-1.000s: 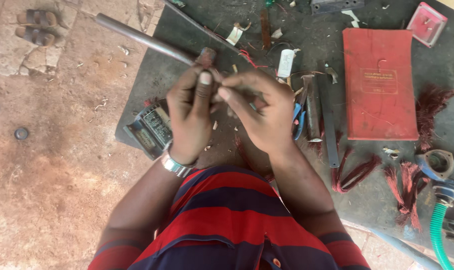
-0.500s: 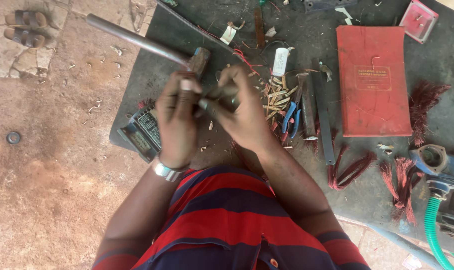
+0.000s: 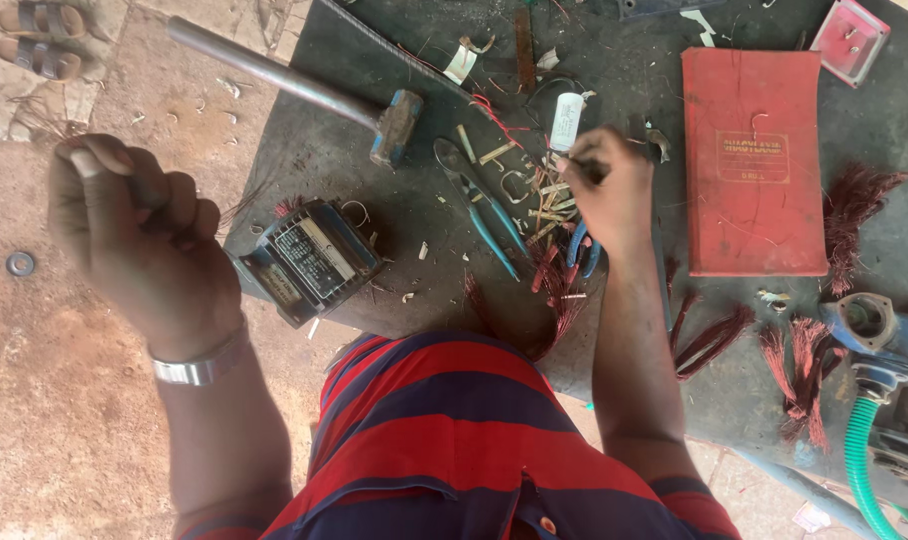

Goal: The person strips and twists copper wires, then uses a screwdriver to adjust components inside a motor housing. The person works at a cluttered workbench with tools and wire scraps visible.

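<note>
Sticks (image 3: 549, 190), small pale ones in a pile on the dark mat (image 3: 374, 60), lie right under the right hand (image 3: 609, 190), whose fingers pinch a thin piece. Hands were joined half a second ago; now the left hand (image 3: 139, 240) has swung off the mat's left edge, fist closed, contents unclear. Pliers (image 3: 484, 205) lie just left of the fingers, red book (image 3: 754, 160) to the right; open room near the hammer (image 3: 304, 85).

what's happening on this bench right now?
A person in a red and blue striped shirt sits over a dark work mat strewn with scraps. The right hand is down among a pile of small sticks, its grip pinched on something thin. The left hand is raised off to the side, its grip closed; what it holds is hidden. On the mat lie a hammer, blue-handled pliers, a small transformer and a red book.
</note>
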A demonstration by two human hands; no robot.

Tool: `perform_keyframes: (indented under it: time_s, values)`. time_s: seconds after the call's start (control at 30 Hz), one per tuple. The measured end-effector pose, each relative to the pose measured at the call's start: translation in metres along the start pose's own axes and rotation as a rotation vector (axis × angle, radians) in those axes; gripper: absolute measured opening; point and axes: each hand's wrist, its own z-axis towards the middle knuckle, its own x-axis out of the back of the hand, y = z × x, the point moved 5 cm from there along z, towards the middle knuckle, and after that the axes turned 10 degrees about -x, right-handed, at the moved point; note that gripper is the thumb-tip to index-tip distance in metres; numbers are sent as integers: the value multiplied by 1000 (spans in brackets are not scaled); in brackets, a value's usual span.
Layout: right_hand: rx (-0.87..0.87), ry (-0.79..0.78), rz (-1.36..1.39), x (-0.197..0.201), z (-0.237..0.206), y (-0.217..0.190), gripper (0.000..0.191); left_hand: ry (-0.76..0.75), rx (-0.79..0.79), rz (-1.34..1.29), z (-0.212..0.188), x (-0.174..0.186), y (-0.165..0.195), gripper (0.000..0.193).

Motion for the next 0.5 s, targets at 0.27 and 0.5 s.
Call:
perform_keyframes:
  time_s: [0.27, 0.5]
  values:
    - [372, -58, -252, -69, 23, -26, 29, -189, -150, 188, -11, -27, -32, 28]
    - [363, -24, -226, -96, 37, -30, 16, -264, -96, 300, -33, -50, -49, 26]
